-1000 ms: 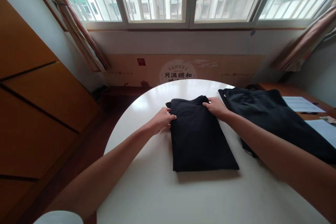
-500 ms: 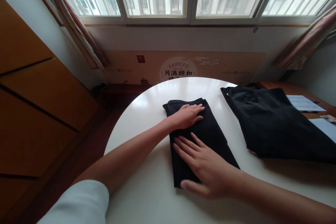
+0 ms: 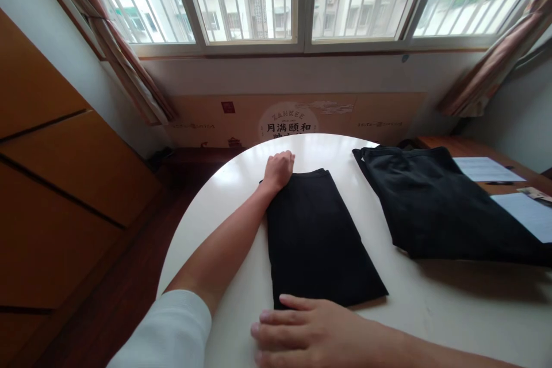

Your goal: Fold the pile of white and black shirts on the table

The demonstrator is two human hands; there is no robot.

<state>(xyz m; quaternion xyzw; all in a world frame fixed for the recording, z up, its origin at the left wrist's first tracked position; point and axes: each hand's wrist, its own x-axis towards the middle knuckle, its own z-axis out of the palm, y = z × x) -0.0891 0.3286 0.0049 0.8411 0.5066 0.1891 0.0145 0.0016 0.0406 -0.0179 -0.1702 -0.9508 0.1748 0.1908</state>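
A pair of black trousers (image 3: 317, 236), folded into a long flat bundle, lies on the white round table (image 3: 233, 276). At its far left corner is my left hand (image 3: 279, 169), its fingers curled over the far edge and closed on the cloth; the fingertips are hidden. My right hand (image 3: 302, 330) lies at the bundle's near edge with its fingers stretched out. Its index finger or thumb touches the cloth, and the rest of the hand is over the tabletop.
A second black folded garment (image 3: 440, 207) lies on the table's right side, its right part reaching the frame edge. Behind it stands a brown wooden desk (image 3: 435, 142) with papers (image 3: 487, 169) and a pen (image 3: 500, 183). A window and a printed board are beyond the table.
My left hand has moved from lying flat on the trousers to their far left corner and curled its fingers. My right hand has slid toward me to the near edge.
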